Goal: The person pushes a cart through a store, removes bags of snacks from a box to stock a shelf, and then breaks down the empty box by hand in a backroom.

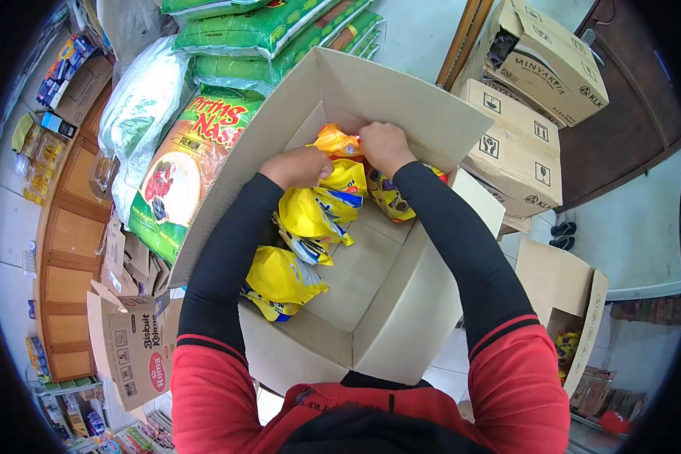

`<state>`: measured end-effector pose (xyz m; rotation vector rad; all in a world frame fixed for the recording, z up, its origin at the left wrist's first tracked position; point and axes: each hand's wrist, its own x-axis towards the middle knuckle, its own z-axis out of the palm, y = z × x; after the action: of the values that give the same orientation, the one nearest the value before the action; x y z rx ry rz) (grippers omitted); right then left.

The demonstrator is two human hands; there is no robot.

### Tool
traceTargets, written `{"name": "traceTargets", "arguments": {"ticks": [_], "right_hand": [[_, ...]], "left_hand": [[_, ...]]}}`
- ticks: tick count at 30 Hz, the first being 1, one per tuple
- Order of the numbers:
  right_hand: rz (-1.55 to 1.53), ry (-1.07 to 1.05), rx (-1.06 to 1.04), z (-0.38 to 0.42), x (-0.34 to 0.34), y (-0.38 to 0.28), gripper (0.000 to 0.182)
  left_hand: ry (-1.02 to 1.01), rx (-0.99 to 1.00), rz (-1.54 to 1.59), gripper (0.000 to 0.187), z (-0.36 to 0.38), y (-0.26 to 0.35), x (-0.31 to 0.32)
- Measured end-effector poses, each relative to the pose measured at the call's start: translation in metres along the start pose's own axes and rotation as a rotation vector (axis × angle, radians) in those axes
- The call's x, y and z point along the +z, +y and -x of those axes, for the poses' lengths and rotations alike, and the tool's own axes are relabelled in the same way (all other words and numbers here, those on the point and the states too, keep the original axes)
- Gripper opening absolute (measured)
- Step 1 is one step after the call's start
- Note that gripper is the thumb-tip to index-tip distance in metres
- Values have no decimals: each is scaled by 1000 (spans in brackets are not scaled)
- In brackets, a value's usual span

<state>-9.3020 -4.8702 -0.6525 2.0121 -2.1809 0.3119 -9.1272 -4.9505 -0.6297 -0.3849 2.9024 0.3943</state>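
Inside a tall open cardboard box [431,125], both my hands are at the far end. My left hand [301,166] is closed at the left edge of a shiny orange packet [336,141], its fingertips partly hidden. Closed on the same packet's right side is my right hand [387,147]. Below my left hand lie yellow-and-blue packets [309,215] in a row along the left wall. The nearest yellow packet [282,276] leans against that wall. A yellow packet with dark round prints [390,198] sits under my right hand, partly covered by my forearm.
Green sacks [253,34] are stacked beyond the box, with a large Piring Nasi sack [185,166] at its left. Closed Minyakita cartons [511,144] stand at the right. An open carton [560,287] and a Roma biscuit carton [140,352] flank me.
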Motion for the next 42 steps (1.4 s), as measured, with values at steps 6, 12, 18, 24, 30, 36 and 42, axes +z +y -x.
{"name": "traceTargets", "arguments": {"ticks": [6,12,18,24,30,36,42], "right_hand": [[243,-157,95,-23,-23,-35,18],[-252,-315,-63,-33,18,-8,23],[-155,-7,209,-41,25,-23,21],[74,-215,127,-55,60,-32,27],[-410,118,-75,-14,-19,-6,38],[110,-205,94,96,-6,27,56],[257,-297,83,89,-8,13,45]], "left_hand": [[-62,70,66,21,-2,8,-14],[32,41,125,13,4,5,-1],[64,25,59,7,8,16,3],[47,-9,71,9,4,28,5],[268,-63,211,9,-1,-7,14],[254,-22,176,9,-7,-2,7],[245,-52,106,8,-13,-14,12]]}}
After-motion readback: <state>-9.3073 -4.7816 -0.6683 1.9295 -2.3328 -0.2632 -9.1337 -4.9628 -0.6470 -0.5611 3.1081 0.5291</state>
